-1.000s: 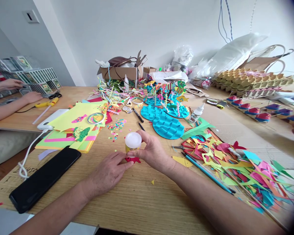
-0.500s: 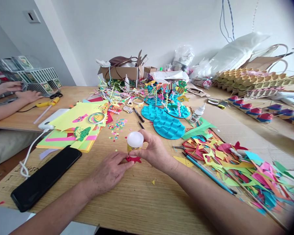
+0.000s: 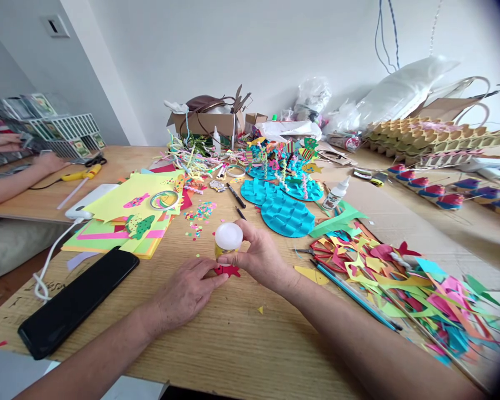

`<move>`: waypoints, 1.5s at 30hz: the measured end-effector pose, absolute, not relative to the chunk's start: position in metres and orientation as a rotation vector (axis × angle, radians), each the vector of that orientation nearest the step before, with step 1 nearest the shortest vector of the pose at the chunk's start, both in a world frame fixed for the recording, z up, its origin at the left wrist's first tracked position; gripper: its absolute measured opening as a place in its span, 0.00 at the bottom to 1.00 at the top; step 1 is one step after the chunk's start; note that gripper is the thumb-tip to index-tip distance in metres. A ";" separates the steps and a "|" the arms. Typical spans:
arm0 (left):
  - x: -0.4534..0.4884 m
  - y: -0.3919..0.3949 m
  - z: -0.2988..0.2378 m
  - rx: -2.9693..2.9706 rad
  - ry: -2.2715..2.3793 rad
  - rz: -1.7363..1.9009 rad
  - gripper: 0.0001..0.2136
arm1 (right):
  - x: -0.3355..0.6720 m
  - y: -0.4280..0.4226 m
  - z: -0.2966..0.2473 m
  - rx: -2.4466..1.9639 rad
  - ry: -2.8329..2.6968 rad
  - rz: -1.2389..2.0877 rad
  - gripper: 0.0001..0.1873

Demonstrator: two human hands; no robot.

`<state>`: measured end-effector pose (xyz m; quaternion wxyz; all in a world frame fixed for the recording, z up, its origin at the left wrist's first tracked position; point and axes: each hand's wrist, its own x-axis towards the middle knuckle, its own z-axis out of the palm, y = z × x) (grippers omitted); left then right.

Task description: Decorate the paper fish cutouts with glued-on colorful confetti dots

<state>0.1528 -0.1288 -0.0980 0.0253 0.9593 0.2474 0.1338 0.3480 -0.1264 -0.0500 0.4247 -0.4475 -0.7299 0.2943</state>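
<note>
My right hand (image 3: 260, 253) is wrapped round a glue stick (image 3: 228, 236), whose whitish round end faces up and whose label is yellow. Beneath it a small red paper fish (image 3: 231, 271) lies on the table, partly covered by the glue stick and fingers. With thumb and fingertips, my left hand (image 3: 188, 291) steadies this fish from its left side. The glue stick's lower end is hidden, so I cannot tell whether it touches the paper. To the right of my right hand lies a yellow paper fish (image 3: 311, 274).
Left are a black phone (image 3: 79, 300), coloured paper (image 3: 108, 194) and a roll of tape (image 3: 164, 200). Blue textured discs (image 3: 287, 215) and a glue bottle (image 3: 335, 194) stand ahead. Red-handled scissors (image 3: 327, 250), a blue brush (image 3: 354, 291) and paper scraps (image 3: 441, 294) lie right. Another person's hand (image 3: 52, 163) works far left.
The glue stick in my right hand has shifted very slightly left over the red fish. My left hand stays put. At far left, the other person's hands have moved a little.
</note>
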 end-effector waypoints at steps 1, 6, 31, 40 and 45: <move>0.153 -0.129 -0.098 2.965 0.768 0.415 0.17 | 0.348 -0.127 -0.049 -1.114 -1.827 0.737 0.15; 0.152 -0.129 -0.098 2.953 0.748 0.417 0.18 | 0.347 -0.128 -0.047 -1.119 -1.818 0.771 0.15; 0.153 -0.130 -0.096 2.956 0.752 0.427 0.18 | 0.350 -0.125 -0.049 -1.132 -1.821 0.723 0.17; 0.153 -0.129 -0.097 2.957 0.747 0.474 0.17 | 0.349 -0.125 -0.049 -1.146 -1.817 0.724 0.18; 0.153 -0.129 -0.098 2.959 0.751 0.439 0.17 | 0.348 -0.125 -0.048 -1.133 -1.809 0.716 0.18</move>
